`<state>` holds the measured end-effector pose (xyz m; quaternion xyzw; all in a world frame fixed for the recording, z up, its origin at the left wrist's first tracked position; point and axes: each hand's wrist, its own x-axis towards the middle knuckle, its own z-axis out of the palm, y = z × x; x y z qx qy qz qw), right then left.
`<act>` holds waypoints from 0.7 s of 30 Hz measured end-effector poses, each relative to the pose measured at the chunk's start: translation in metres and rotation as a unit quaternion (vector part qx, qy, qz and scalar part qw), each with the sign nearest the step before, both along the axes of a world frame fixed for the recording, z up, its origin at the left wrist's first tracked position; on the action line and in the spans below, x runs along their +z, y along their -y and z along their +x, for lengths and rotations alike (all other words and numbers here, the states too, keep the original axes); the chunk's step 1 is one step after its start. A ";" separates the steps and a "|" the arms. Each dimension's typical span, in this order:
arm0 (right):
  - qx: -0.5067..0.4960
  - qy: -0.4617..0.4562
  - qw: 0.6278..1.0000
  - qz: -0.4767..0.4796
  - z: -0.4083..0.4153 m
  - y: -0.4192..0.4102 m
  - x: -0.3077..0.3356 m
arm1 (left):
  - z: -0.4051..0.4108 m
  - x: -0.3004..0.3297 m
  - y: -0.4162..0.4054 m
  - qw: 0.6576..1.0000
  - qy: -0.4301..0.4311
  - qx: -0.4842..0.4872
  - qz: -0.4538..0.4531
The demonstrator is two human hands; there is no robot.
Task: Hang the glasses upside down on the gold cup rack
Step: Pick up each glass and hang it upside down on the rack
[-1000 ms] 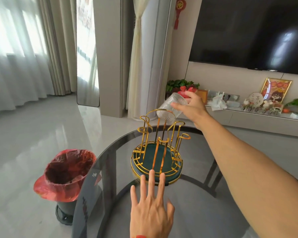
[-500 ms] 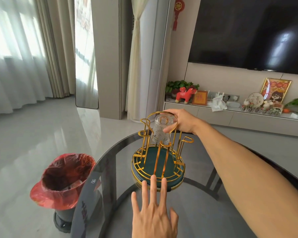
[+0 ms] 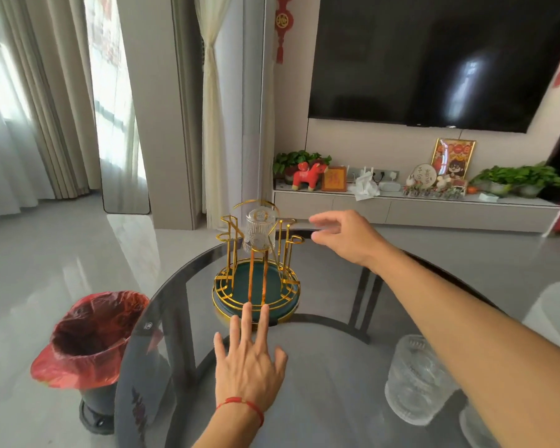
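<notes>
The gold cup rack [image 3: 227, 250] with a dark green round base stands on the round dark glass table [image 3: 320, 357]. A clear ribbed glass [image 3: 260, 232] hangs upside down on one of its far prongs. My right hand [image 3: 343, 236] hovers just right of the rack, fingers spread, holding nothing. Flat on the table lies my left hand [image 3: 246, 363], its fingertips touching the front rim of the rack's base. A second clear ribbed glass [image 3: 411, 379] sits on the table at the lower right, partly behind my right forearm; another glass edge [image 3: 476, 425] shows beside it.
A bin lined with a red bag [image 3: 84, 337] stands on the floor left of the table. A low TV console [image 3: 417, 208] with plants and ornaments runs along the far wall under a large TV. A white seat edge [image 3: 553, 312] is at the right.
My right hand lowered the glass upside down onto a rack prong, let go and pulled away to the right. The left hand stayed flat by the base.
</notes>
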<state>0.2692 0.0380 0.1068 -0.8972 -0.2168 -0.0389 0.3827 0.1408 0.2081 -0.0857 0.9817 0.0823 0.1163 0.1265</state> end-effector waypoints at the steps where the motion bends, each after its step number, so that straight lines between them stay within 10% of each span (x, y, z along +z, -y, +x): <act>1: 0.005 0.004 1.000 -0.008 -0.023 0.010 0.001 | -0.004 0.004 -0.001 1.000 0.005 -0.005 -0.013; 14: -0.289 0.251 0.915 0.123 -0.290 0.205 -0.088 | -0.124 0.059 0.140 0.914 0.115 -0.306 -0.240; 21: -0.290 -0.125 0.945 0.085 -0.303 0.230 -0.120 | -0.153 0.050 0.179 0.883 0.033 -0.403 -0.237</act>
